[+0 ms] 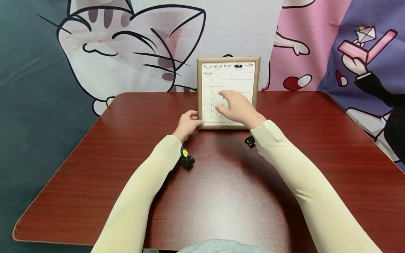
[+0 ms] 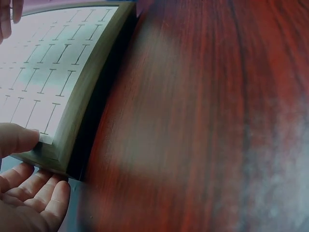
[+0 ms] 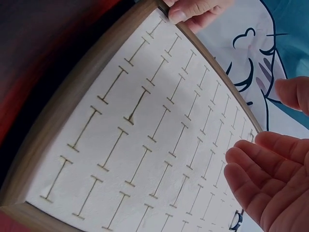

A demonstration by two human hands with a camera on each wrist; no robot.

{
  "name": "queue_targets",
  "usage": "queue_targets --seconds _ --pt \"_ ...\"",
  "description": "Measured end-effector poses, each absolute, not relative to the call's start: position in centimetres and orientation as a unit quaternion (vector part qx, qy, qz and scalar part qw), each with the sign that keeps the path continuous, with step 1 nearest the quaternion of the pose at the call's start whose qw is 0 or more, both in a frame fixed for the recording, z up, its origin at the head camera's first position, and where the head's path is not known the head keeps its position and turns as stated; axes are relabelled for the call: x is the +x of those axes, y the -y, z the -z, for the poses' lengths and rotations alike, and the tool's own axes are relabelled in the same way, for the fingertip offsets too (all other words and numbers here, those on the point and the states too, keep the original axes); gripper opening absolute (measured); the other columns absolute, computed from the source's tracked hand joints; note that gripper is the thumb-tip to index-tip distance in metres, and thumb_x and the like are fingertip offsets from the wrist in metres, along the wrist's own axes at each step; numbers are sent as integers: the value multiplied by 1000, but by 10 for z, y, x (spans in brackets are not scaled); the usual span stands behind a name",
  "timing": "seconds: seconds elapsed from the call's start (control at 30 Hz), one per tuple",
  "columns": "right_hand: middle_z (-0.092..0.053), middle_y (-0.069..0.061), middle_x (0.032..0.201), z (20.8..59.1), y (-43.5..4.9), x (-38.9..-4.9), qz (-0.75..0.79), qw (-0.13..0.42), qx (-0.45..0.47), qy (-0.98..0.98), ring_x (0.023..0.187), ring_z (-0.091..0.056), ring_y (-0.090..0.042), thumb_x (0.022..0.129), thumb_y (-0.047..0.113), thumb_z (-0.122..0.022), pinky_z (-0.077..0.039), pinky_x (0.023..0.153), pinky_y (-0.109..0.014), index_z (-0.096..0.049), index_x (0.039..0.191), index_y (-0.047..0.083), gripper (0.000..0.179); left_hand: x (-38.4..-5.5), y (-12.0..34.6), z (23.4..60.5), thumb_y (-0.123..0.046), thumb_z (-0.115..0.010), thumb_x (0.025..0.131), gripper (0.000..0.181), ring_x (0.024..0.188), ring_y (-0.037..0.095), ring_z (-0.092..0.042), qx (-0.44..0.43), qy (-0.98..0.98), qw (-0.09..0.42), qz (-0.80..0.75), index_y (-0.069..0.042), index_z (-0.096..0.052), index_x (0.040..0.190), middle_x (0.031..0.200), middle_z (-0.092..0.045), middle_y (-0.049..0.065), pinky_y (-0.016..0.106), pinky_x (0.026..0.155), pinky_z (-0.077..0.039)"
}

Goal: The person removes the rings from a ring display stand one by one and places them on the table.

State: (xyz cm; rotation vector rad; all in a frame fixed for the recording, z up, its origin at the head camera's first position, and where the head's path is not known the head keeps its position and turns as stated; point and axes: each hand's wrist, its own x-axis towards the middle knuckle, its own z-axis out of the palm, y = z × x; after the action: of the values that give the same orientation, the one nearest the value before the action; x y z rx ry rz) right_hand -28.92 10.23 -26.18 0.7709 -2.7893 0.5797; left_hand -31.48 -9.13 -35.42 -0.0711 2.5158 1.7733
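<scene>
A wood-framed ring display board (image 1: 213,88) with a white slotted face stands upright on the table. Several rings sit in its top row, among them a dark ring (image 1: 238,66), and a thin gold-coloured ring (image 1: 207,73) is at the left of the second row. My left hand (image 1: 188,123) grips the board's lower left corner, thumb on the front and fingers at the outer edge, as the left wrist view also shows. In front of the slots hovers my right hand (image 1: 238,107), thumb and fingers spread apart. In the right wrist view nothing shows between them.
The board stands near the back edge of a reddish-brown table (image 1: 120,182). Behind it hangs a cloth backdrop (image 1: 240,28) printed with cartoon figures. A black wrist camera (image 1: 187,160) is strapped at the left sleeve, and another wrist camera (image 1: 250,142) at the right.
</scene>
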Motion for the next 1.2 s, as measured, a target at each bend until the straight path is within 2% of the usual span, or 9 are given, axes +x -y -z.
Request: queue_targets --seconds 0.63,0.97,1.2 --pt "-51 -17 128 251 -87 -312 -207 86 252 941 115 -50 -29 90 28 -50 -38 97 -42 -45 129 -1 49 -314 89 354 -9 -68 78 48 104 21 -56 -28 -812 41 -581 -6 -50 123 115 -59 13 32 85 -47" --pt "-54 -17 124 240 -78 -323 -228 113 245 936 112 -52 -29 90 27 -50 -40 94 -40 -47 126 -1 46 -315 90 352 -10 -69 77 49 102 20 -57 -27 -819 37 -572 -7 -51 122 115 -59 13 31 84 -47" --pt "-59 -16 116 231 -70 -334 -235 148 244 929 106 -55 -27 90 24 -49 -42 91 -38 -52 120 1 39 -314 91 353 -10 -69 77 49 103 21 -56 -29 -823 35 -566 -6 -51 122 116 -59 13 30 84 -46"
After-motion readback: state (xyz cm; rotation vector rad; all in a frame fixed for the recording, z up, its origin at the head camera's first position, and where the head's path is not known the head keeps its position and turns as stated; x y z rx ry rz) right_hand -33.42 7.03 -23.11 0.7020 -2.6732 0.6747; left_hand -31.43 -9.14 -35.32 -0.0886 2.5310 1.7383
